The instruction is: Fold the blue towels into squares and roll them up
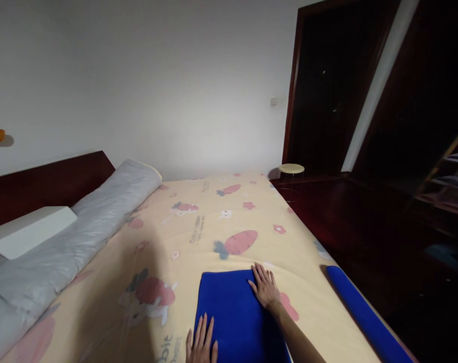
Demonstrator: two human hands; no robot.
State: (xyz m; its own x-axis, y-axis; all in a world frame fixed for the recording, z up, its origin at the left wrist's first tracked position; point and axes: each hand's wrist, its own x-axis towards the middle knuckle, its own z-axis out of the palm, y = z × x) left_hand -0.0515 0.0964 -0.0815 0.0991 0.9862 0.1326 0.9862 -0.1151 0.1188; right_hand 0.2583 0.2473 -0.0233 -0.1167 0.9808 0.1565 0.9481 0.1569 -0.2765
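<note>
A flat blue cloth with straight edges lies on the bed's cream sheet, its near part cut off by the bottom of the view. On its left edge rests my left hand, palm down with fingers stretched out. My right hand lies flat at the far right corner of the cloth, fingers apart, partly on the sheet. Neither hand grips anything. Along the bed's right edge is a long, narrow blue piece that looks folded or rolled; both hands are apart from it.
A grey rolled quilt runs along the dark headboard, with a white box beside it. Past the bed's far right corner stands a round stool. A rack is at the far right, near dark doors.
</note>
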